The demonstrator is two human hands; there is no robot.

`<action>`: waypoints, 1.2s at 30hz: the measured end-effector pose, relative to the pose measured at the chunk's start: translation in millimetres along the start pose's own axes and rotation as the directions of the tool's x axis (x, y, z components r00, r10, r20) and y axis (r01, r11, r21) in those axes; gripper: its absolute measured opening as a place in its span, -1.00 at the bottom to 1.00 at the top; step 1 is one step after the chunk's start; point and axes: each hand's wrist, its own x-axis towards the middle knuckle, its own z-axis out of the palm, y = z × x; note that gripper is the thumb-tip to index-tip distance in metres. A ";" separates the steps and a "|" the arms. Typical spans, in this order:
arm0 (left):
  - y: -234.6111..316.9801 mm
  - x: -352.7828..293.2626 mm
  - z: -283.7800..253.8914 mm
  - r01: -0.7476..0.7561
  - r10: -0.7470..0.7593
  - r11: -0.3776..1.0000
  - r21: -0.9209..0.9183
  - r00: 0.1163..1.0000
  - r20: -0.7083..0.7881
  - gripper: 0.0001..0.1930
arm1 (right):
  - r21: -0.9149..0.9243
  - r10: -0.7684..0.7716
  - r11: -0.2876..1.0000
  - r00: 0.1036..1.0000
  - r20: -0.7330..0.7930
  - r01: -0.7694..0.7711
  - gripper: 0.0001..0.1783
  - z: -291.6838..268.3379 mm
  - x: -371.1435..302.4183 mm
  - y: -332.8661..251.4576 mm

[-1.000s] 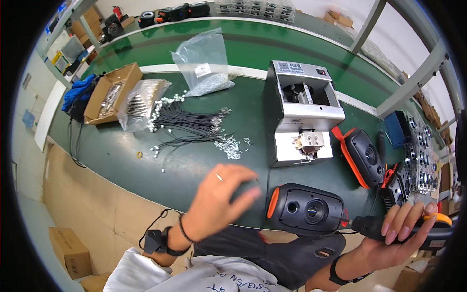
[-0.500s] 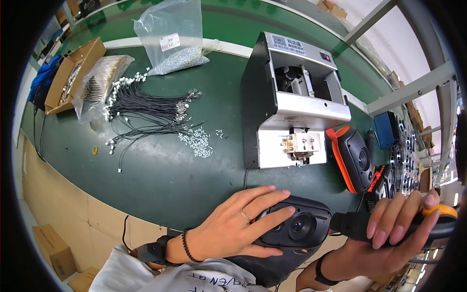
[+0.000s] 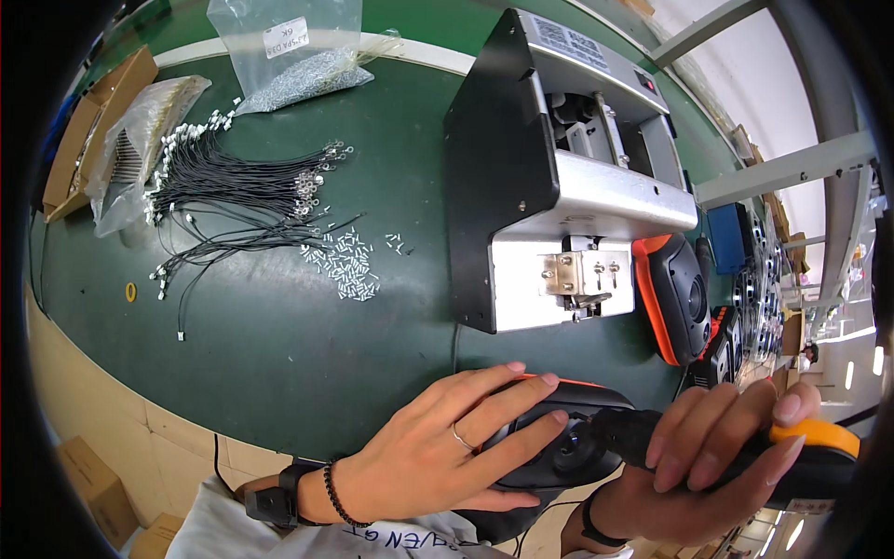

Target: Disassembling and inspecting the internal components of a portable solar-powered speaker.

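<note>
My left hand [image 3: 447,438] spans a black housing [image 3: 535,461] at the table's near edge, thumb on its near side and fingers over its top. The housing has round speaker-like recesses and a thin orange rim on its far side. My right hand [image 3: 712,447] is wrapped round a black electric screwdriver [image 3: 626,436] with an orange lever. The screwdriver lies nearly level, its tip at the top face of the housing beside my left fingertips. Whether a screw sits under the tip is too small to tell.
Beyond the housing stands a silver and black bench machine [image 3: 577,205], with a similar orange-rimmed housing [image 3: 675,298] to its right. At left lie black cables [image 3: 242,182], small metal pins [image 3: 349,265], a clear bag [image 3: 298,79] of metal parts and a cardboard box [image 3: 70,172].
The screwdriver has moved left, its tip now over the housing's face instead of beside its right end. My left hand still rests on the housing. The whole view has shifted slightly.
</note>
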 end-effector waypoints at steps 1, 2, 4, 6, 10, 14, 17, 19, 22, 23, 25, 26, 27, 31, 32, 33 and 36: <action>-1.0 0.0 0.8 -0.003 0.003 1.000 -0.011 1.000 0.003 -0.31 | -0.001 0.004 1.000 1.000 0.002 -0.004 -0.77 -6.1 0.1 0.5; -1.2 -0.2 1.1 -0.004 0.004 1.000 -0.021 1.000 0.006 -0.32 | 0.055 0.017 0.998 0.995 0.101 -0.022 -0.70 -12.8 3.0 -0.2; -2.0 -0.1 1.3 -0.006 0.006 1.000 -0.026 1.000 0.013 -0.33 | 0.039 0.033 0.998 0.987 0.156 -0.040 -0.65 -14.6 -1.6 -0.9; -2.2 -0.7 0.9 -0.011 0.011 0.999 -0.033 1.000 0.019 -0.34 | 0.042 0.027 0.999 0.985 0.171 -0.034 -0.65 -15.8 -2.4 -0.7; -4.2 -2.3 1.0 -0.009 0.010 0.999 -0.036 1.000 0.021 -0.35 | 0.067 0.023 0.997 0.981 0.194 -0.036 -0.64 -17.2 -0.7 4.4; -3.7 -2.5 0.9 -0.009 0.009 0.999 -0.031 1.000 0.028 -0.35 | 0.066 0.026 0.997 0.982 0.189 -0.040 -0.62 -16.5 -1.3 2.9; -5.0 -3.0 0.4 -0.005 0.006 0.999 -0.038 1.000 0.029 -0.36 | 0.102 0.037 0.993 0.985 0.168 -0.055 -0.61 -16.0 -2.6 5.2; -5.1 -3.2 -0.1 -0.003 0.004 0.999 -0.036 1.000 0.026 -0.36 | 0.089 0.034 0.995 0.983 0.183 -0.051 -0.61 -15.6 -1.9 3.7; -2.9 -0.4 -0.1 -0.004 0.005 0.999 -0.034 1.000 0.023 -0.36 | 0.076 0.030 0.996 0.981 0.193 -0.045 -0.61 -18.4 -0.9 -0.2; -2.9 -0.1 -0.5 -0.003 0.004 0.999 -0.033 1.000 0.025 -0.36 | 0.079 0.032 0.996 0.981 0.189 -0.048 -0.61 -18.7 -1.3 -0.3; -2.6 -0.3 -0.4 0.001 0.000 0.999 -0.034 1.000 0.027 -0.35 | 0.087 0.029 0.995 0.982 0.189 -0.046 -0.61 -19.5 -2.1 0.2; -2.9 -0.4 -0.5 0.007 -0.006 0.999 -0.034 1.000 0.028 -0.35 | 0.095 0.026 0.994 0.981 0.190 -0.045 -0.61 -19.6 -2.3 0.9; -3.2 -0.6 -0.9 0.008 -0.008 0.999 -0.032 1.000 0.028 -0.35 | 0.098 0.026 0.994 0.981 0.191 -0.046 -0.61 -19.7 -2.2 1.4; -2.7 0.3 -1.5 0.004 -0.002 0.999 -0.044 0.999 0.034 -0.35 | 0.068 0.029 0.997 0.980 0.197 -0.043 -0.60 -19.0 -0.8 -1.7; -2.8 -0.1 -1.6 0.005 -0.003 0.999 -0.044 0.999 0.032 -0.35 | 0.062 0.024 0.997 0.982 0.187 -0.036 -0.59 -18.1 -0.7 -1.6; -2.8 -0.6 -1.6 0.006 -0.005 0.999 -0.043 0.999 0.033 -0.35 | 0.063 0.025 0.997 0.982 0.187 -0.038 -0.59 -18.7 0.2 -2.6; -2.9 -1.7 -1.0 0.011 -0.009 0.999 -0.039 0.999 0.035 -0.33 | 0.093 0.052 0.993 0.980 0.194 -0.071 -0.58 -20.9 4.9 -9.5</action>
